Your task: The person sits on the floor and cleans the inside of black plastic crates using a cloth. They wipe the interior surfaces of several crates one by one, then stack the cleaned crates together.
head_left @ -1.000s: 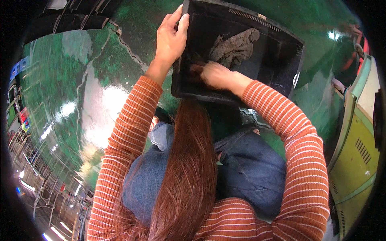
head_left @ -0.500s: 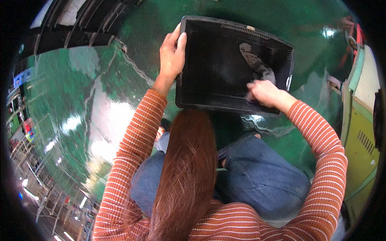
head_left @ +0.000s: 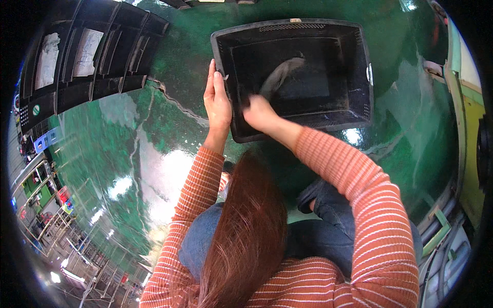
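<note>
A black plastic crate (head_left: 321, 120) lies in front of me with its open top facing up. My left hand (head_left: 219, 105) rests flat against the outside of its left wall, fingers stretched out. Inside the crate, near the left wall, my right hand (head_left: 261, 114) is closed on a grey cloth (head_left: 281, 74). The cloth trails from the hand across the crate's bottom toward the far side. Motion blurs the right fingertips, and they partly hide the gripped end of the cloth.
Black crates (head_left: 97, 56) stand at the far left, some with pale sheets. The green floor (head_left: 179, 92) is cracked and worn, with shiny patches. A green and cream metal cabinet (head_left: 470, 108) stands at the right. Racks and clutter (head_left: 67, 231) line the left edge.
My right hand has swept the cloth from the crate's right side to its left. The left hand has flattened against the wall. In view, the crate has shifted slightly left and tilted differently.
</note>
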{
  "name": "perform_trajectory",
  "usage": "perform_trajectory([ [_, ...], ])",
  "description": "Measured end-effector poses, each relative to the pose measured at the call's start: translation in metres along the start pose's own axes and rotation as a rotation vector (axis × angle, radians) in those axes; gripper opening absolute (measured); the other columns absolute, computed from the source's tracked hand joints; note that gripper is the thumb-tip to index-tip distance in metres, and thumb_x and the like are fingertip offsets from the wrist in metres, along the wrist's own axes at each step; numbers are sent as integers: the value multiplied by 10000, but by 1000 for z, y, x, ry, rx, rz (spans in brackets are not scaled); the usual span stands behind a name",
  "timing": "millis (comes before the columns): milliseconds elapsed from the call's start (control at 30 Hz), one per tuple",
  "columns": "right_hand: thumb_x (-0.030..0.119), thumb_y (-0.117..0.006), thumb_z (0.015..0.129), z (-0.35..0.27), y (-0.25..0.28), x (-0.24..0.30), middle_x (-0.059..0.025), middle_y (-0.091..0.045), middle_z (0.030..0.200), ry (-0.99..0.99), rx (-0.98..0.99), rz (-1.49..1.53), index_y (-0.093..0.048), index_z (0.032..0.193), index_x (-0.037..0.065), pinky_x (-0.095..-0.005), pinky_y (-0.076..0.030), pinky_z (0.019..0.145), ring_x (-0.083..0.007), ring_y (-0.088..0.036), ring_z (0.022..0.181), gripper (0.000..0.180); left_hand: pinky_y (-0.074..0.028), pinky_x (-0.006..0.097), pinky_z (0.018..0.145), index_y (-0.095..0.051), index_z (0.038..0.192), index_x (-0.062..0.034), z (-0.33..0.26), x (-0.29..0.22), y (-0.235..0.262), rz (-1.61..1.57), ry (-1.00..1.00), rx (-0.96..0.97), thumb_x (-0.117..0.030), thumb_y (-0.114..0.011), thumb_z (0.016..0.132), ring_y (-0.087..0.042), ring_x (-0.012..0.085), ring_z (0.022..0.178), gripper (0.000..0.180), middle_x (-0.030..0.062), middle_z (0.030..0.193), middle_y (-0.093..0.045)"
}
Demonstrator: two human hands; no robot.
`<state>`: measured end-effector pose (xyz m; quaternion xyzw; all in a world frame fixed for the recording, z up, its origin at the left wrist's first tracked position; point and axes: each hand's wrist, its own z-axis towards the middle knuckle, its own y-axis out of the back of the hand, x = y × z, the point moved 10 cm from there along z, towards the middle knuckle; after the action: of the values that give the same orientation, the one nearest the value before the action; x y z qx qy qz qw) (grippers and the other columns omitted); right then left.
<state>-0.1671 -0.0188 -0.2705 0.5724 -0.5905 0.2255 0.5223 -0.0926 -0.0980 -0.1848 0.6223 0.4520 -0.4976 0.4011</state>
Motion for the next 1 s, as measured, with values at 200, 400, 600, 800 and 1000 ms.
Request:
perform_trajectory([
  [200, 67, -530, 736, 80, 27, 3, -156, -598, 718, -371, -138, 289, -585, 697, -43, -417, -453, 589, -242, -577, 646, 129, -346, 269, 965, -402, 1333, -27, 9, -8, -10, 150, -41, 23, -278, -407, 961, -480, 148, 1105, 448, 99, 1265, -510],
  [400, 82, -528, 740, 59, 33, 17, -226, -639, 874, -10, -177, -84, -655, 897, -6, -378, -485, 714, -323, -638, 839, 221, -369, 245, 922, -407, 1332, -31, 14, 3, -8, 136, -14, 22, -235, -431, 955, -478, 98, 1050, 430, 68, 1208, -543],
  [600, 81, -589, 744, 64, 39, -4, -255, -584, 1074, -469, -28, -195, -632, 955, -50, -389, -463, 885, -351, -555, 1053, 252, -365, 266, 943, -408, 1330, -29, 11, -5, -9, 116, -16, 17, -252, -417, 959, -482, 127, 1074, 433, 94, 1212, -541],
  [800, 61, -601, 694, 93, 61, 37, -261, -618, 907, 10, -416, -103, -632, 894, -6, -449, -488, 788, -407, -601, 871, 214, -332, 249, 967, -416, 1312, 13, 14, 5, -12, 134, 14, 40, -234, -400, 968, -460, 116, 1114, 425, 69, 1244, -513],
  [1000, 78, -595, 656, 18, 10, 13, -231, -636, 823, 30, 516, -710, -658, 822, -41, -427, -494, 735, -375, -621, 808, 214, -347, 244, 945, -427, 1306, 13, 17, 0, -11, 90, -41, 19, -220, -411, 965, -477, 111, 1075, 413, 70, 1204, -533],
])
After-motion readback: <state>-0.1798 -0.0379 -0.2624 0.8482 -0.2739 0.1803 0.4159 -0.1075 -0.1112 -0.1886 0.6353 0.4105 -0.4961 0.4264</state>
